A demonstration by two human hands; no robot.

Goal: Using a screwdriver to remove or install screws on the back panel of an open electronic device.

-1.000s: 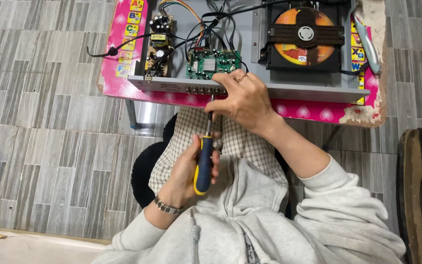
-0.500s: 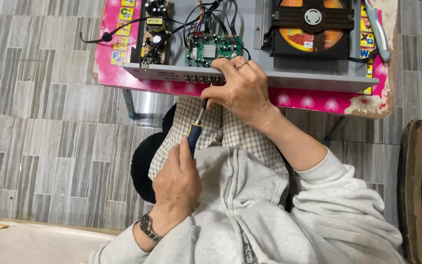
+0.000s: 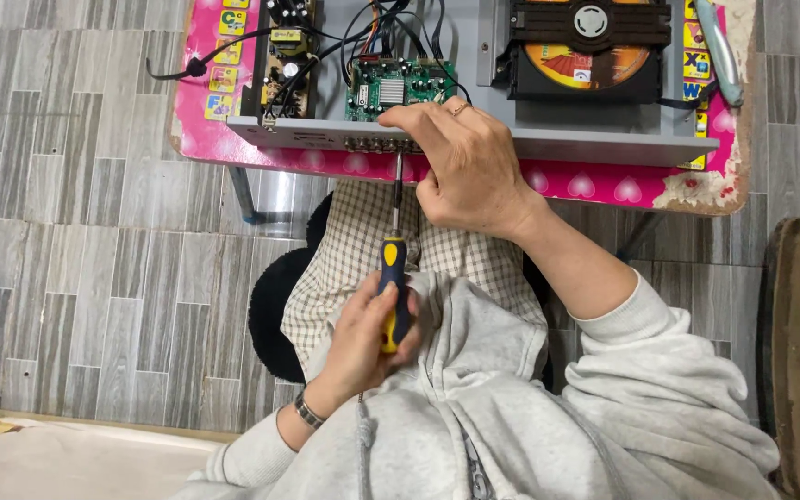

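- Left hand (image 3: pixel 363 338) was closed round the blue-and-yellow plastic handle of a screwdriver (image 3: pixel 393 287); its metal shaft ran up to the rear edge of the grey metal disc-player chassis (image 3: pixel 511 139), tip at the row of round connector sockets (image 3: pixel 381 145).
- Right hand (image 3: pixel 469 167) lay on that same rear edge, fingers curled and pinching near the shaft's top, steadying it; a ring showed on one finger.
- Progress, as a judgement: top cover was already off, insides exposed; boards were in place and wired up. Work looked mid-way, w/ the rear-panel fastening under the driver tip not yet finished. Couldn't tell if the screw was going in or out.
- Chassis as container: brown power board w/ dark capacitors (image 3: pixel 284 56) at left, green circuit board (image 3: pixel 391 83) in the middle, black disc drive holding an orange disc (image 3: pixel 590 60) at right, black wires between them.
- Chassis sat on a small pink table w/ heart pattern (image 3: pixel 594 185); a light grey-blue tool handle (image 3: pixel 719 51) lay at its right edge.
- Person sat w/ checked trousers, grey hooded sweatshirt, over grey tiled floor.
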